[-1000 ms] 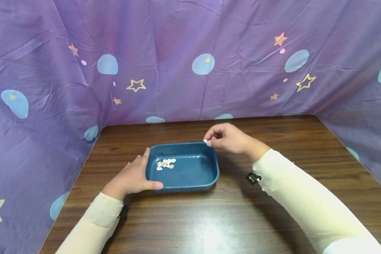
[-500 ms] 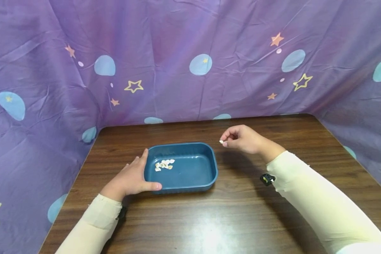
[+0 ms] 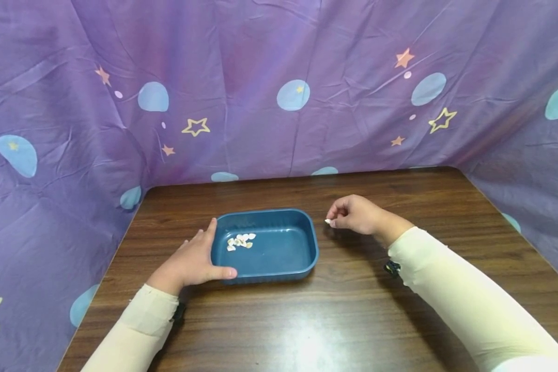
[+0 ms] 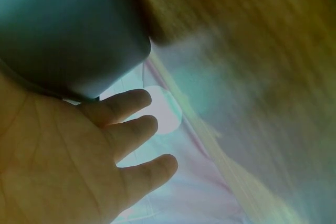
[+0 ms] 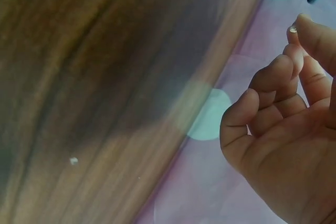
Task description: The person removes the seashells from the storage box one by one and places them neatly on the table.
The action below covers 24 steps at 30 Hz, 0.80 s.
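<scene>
A blue rectangular tray [image 3: 279, 253] stands on the table, with several small white pieces [image 3: 242, 241] lying at the left of its floor. My left hand [image 3: 190, 261] rests along the tray's left end, fingers and thumb spread on the rim; the left wrist view shows its palm [image 4: 58, 156] beside the tray wall [image 4: 79, 35]. To the right of the tray, my right hand [image 3: 359, 215] pinches one small white piece [image 3: 327, 221] between thumb and finger, just above the table. In the right wrist view that hand [image 5: 283, 124] has the piece [image 5: 293, 29] at its fingertips.
The brown wooden table [image 3: 242, 330] reaches back to a purple curtain [image 3: 256, 62] with stars and blue shapes, which also hangs at both sides. A small white speck [image 5: 73, 161] lies on the wood in the right wrist view.
My right hand has moved from above the tray's back right corner to the right, then down and nearer the table, still pinching the piece. The left hand has kept its place on the tray.
</scene>
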Available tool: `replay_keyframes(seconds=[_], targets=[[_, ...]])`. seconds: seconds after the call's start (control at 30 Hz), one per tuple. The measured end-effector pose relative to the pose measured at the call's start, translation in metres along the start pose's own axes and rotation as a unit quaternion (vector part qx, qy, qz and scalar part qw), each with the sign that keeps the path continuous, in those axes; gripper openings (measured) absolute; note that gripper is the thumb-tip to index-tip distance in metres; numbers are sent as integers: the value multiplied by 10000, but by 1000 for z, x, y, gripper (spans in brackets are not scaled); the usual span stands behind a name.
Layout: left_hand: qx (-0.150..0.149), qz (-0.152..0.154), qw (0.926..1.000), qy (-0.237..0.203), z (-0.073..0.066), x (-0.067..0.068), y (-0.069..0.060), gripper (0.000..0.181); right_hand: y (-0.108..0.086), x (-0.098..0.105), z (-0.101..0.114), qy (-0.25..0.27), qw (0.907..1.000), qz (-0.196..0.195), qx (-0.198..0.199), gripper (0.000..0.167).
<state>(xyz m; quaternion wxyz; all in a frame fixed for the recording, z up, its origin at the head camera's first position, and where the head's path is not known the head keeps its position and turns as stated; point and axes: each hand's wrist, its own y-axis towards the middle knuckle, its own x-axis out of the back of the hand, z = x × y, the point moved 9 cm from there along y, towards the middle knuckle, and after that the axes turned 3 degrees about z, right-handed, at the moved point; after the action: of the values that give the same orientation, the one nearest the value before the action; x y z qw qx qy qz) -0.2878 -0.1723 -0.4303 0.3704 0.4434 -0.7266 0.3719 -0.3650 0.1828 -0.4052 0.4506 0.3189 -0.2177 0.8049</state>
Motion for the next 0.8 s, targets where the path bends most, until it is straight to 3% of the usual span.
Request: replay_keyframes(seconds=[0.57,0.8], targets=[[8,34,10000,11,-3,0,-1,148,8,-21,-9,-1290,9908,383,-149,5],[34,43,10000,62,-1,0,0,149,10,-27,-9,-1582,9862,457,-167,7]])
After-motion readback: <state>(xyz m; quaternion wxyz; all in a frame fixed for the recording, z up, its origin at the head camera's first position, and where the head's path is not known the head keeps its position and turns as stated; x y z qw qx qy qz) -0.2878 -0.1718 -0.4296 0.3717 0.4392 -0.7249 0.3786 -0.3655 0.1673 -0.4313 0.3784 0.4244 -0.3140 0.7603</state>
